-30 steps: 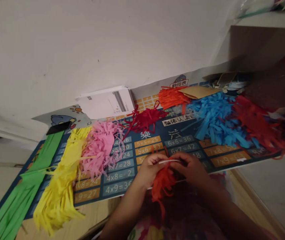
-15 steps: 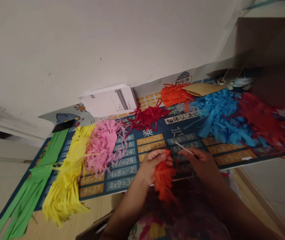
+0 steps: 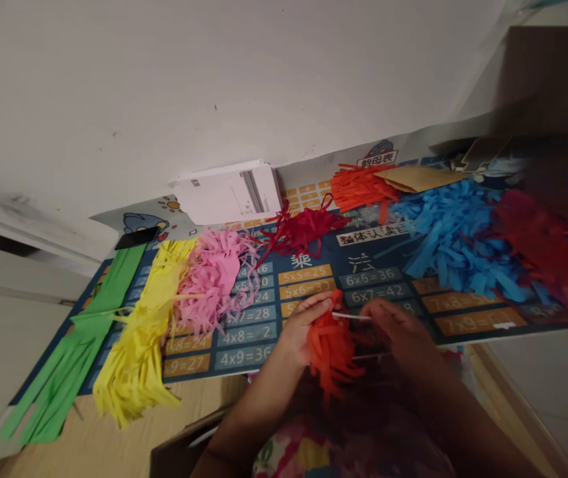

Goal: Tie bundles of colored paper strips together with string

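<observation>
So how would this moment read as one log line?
left hand: holds orange tassel | right hand: holds white strip | strip's far end: at tassel's upper part | left of hands: pink fringed paper

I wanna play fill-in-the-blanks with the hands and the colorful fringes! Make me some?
1. The orange tassel is in the person's ____ hand.
2. The right hand holds a thin ____ strip.
3. In the picture, just left of the pink fringe lies a ____ one.
4. The fringe farthest left is ____.

Missing words: left; white; yellow; green.
</observation>
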A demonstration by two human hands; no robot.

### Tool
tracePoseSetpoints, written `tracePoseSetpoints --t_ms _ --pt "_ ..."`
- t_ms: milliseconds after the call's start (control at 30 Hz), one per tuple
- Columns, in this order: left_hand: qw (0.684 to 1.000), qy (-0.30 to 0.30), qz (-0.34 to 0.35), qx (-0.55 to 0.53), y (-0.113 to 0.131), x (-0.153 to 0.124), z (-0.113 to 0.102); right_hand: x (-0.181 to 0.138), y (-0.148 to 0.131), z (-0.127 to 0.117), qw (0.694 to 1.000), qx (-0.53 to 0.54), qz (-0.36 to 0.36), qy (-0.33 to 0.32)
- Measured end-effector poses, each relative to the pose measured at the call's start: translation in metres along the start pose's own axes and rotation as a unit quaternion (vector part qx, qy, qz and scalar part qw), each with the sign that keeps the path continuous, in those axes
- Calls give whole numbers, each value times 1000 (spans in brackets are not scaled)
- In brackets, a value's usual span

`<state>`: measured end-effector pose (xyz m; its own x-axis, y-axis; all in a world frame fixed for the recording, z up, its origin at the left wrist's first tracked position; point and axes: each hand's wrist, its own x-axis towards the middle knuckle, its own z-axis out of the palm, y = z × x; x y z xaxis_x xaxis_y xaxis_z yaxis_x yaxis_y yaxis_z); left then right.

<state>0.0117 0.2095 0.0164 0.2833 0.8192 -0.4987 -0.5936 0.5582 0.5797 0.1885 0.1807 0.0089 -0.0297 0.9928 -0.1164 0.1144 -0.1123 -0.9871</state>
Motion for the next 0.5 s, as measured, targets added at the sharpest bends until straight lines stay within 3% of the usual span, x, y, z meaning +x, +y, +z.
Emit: tracePoseSetpoints --t_ms 300,500 --pt "999 -29 -2 -34 -1 -1 0 1 -6 4 983 -103 -40 148" --pt "998 -48 8 -36 -1 -1 0 5 -10 9 972 -134 -51 186"
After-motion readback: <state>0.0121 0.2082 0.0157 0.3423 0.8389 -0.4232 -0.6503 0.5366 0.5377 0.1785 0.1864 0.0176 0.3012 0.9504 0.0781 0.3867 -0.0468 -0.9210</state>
